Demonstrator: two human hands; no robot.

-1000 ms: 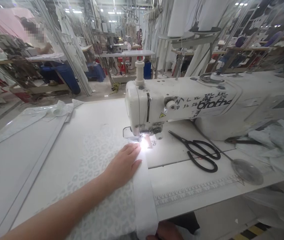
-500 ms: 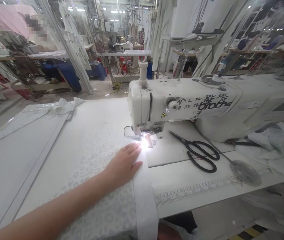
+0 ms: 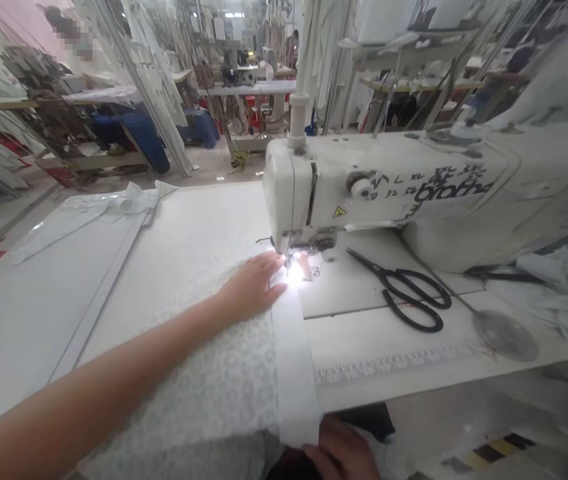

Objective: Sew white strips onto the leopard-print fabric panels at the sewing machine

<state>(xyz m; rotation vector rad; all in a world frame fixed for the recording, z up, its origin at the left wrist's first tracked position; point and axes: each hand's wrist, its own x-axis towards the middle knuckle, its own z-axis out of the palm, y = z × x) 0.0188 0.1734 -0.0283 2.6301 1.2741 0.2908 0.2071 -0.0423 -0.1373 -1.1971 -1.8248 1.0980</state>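
Observation:
My left hand (image 3: 251,285) lies flat with its fingers stretched toward the lit needle area of a white sewing machine (image 3: 291,187). Under it is pale fabric (image 3: 214,380) with a grey leopard-like print. A plain white fabric strip (image 3: 297,367) runs along that fabric's right edge from the presser foot (image 3: 290,263) down to the table's front edge. There, at the bottom of the view, my right hand (image 3: 344,452) grips the strip's lower end between thumb and fingers. Part of this hand is cut off by the frame.
Black-handled scissors (image 3: 409,293) lie right of the needle. A ruler scale (image 3: 389,363) runs along the table front. Beyond it sits a round translucent disc (image 3: 507,335), with crumpled pale cloth (image 3: 564,287) behind. White panels (image 3: 64,287) cover the left side. A person works in the background.
My left hand has slid forward, closer to the needle, with the fabric. My right hand has come further into view at the strip's end. The camera view has shifted slightly.

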